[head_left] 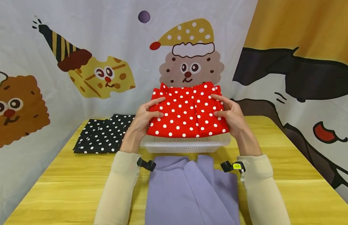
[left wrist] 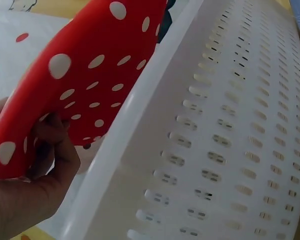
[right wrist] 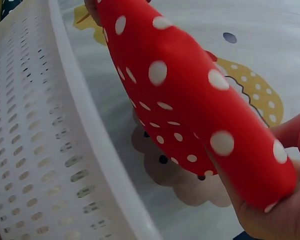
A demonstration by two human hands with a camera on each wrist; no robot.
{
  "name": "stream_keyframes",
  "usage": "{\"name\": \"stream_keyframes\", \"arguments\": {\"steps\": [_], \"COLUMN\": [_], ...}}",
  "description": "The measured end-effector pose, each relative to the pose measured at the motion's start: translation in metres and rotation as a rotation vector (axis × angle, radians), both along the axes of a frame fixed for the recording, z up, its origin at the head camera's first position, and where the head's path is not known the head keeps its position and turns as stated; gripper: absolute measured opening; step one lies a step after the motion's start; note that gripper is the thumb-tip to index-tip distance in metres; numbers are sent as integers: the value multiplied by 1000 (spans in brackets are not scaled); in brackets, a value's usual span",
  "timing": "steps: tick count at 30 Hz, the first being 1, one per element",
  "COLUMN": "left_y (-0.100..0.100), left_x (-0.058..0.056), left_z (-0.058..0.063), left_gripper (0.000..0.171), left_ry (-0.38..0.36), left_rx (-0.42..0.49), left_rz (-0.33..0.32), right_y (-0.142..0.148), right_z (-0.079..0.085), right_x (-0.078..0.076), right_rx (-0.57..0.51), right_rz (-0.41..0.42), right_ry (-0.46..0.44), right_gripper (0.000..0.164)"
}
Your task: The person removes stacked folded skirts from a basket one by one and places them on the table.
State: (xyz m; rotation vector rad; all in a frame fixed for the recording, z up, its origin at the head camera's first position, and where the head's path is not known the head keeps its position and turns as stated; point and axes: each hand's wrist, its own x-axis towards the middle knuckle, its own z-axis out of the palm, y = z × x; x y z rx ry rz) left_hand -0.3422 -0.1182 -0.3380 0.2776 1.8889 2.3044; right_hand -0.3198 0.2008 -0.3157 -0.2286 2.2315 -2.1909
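Note:
Both hands hold up a folded red cloth with white polka dots (head_left: 182,112), which looks like a garment, above a white perforated plastic basket (head_left: 179,147). The left hand (head_left: 141,120) grips its left side, thumb on the near face; in the left wrist view curled fingers (left wrist: 55,145) reach behind the fabric. At the opposite side the right hand (head_left: 234,115) grips the cloth in the same way, and the right wrist view shows the folded edge pinched in that hand (right wrist: 275,215). The cloth partly hides the basket in the head view.
Left of the basket lies a folded black polka-dot cloth (head_left: 103,134) on the yellow wood-grain table (head_left: 64,187). A folded lavender garment (head_left: 176,193) rests nearest the person, between the forearms. Behind the table hangs a cartoon-printed curtain (head_left: 106,25).

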Motion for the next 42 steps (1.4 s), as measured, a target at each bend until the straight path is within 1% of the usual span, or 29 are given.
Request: {"name": "stream_keyframes", "arguments": {"steps": [3,7,12,15,18,21,24,26,28,30,34,37,40,42], "left_y": [2,8,17,25,33,41,50,56,63,70,84,94,102,108], "left_x": [5,13,20,25,31,38,46,49,52,53,56,59,59,57], "left_z": [4,11,18,20,23,27,31,32,31,29,20,13,9,7], "left_gripper": [57,59,58,58,58,59,59,59,59,60,60,61,62,61], "left_ry": [41,90,158,189,220,256,283,283,287,293,296,281,260,253], "left_rx": [-77,-173,-214,-226,-197,-148,-109,-91,-84,-76,-31,21,60,75], "left_rz": [3,36,49,53,53,46,22,0,-21,-46,-98,-142,-169,-179], "right_y": [2,7,17,24,33,44,57,66,73,80,92,104,116,123], "right_z": [3,6,8,9,10,13,17,18,19,17,14,13,16,18], "right_x": [4,9,17,23,30,39,47,51,53,53,52,54,56,57], "right_rx": [11,16,6,8,17,49,75,83,76,58,17,-8,-33,-44], "right_rz": [-18,-29,-65,-72,-43,2,64,93,95,71,26,35,47,32], "right_ry": [21,58,104,141,209,285,339,354,350,338,330,353,377,387], "right_gripper": [61,60,57,56,56,58,62,65,66,66,64,63,63,63]}}
